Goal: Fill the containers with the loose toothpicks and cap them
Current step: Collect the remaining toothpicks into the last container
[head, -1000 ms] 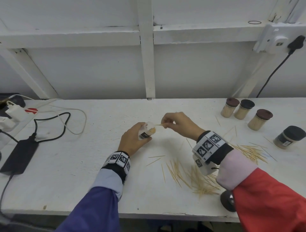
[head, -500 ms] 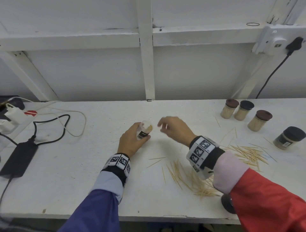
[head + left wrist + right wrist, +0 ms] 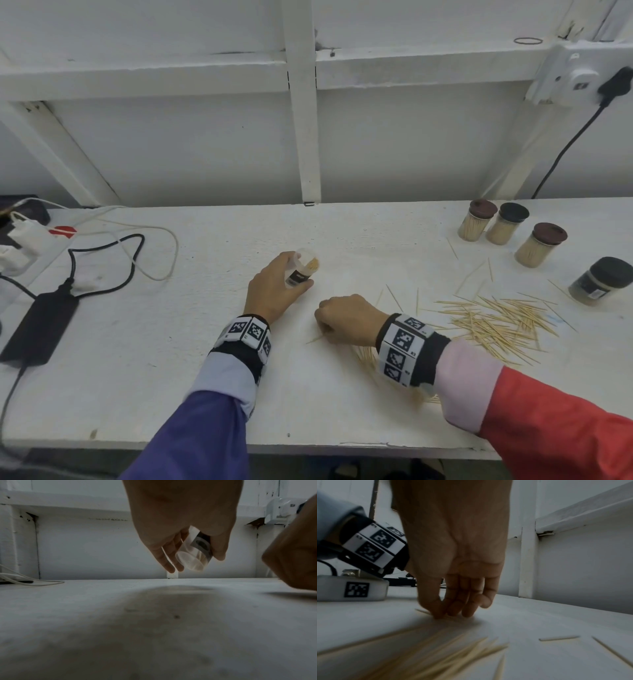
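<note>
Nearest the body, the right hand (image 3: 346,318) is down on the white table (image 3: 171,394), knuckles up in the head view, which hides the fingertips. Only the right wrist view shows them: the fingers (image 3: 453,609) are bunched together with their tips on the surface, pinching at a single toothpick (image 3: 423,611) whose end sticks out to one side. That view also shows a blurred heap of loose toothpicks (image 3: 453,654) in front of the lens, which in the head view lies mostly under the right wrist.

A little farther, the left hand (image 3: 274,291) grips the open container (image 3: 303,270), a small clear tub with a dark label. From above, toothpicks are visible inside its mouth. The left wrist view shows what the head view cannot: the container (image 3: 193,555) is tilted and held clear of the table, thumb on one side and fingers on the other.

To the right, a wide scatter of toothpicks (image 3: 496,322) lies on the table. Beyond it stands a dark-lidded jar (image 3: 603,281), then three capped containers (image 3: 507,226) full of toothpicks near the back edge.

On the left sit a black power adapter (image 3: 41,325), black and white cables (image 3: 137,246) and white plugs (image 3: 24,236). The wall behind is white panelling with a white upright post (image 3: 303,120); a socket box (image 3: 575,75) with a black lead is mounted upper right.
</note>
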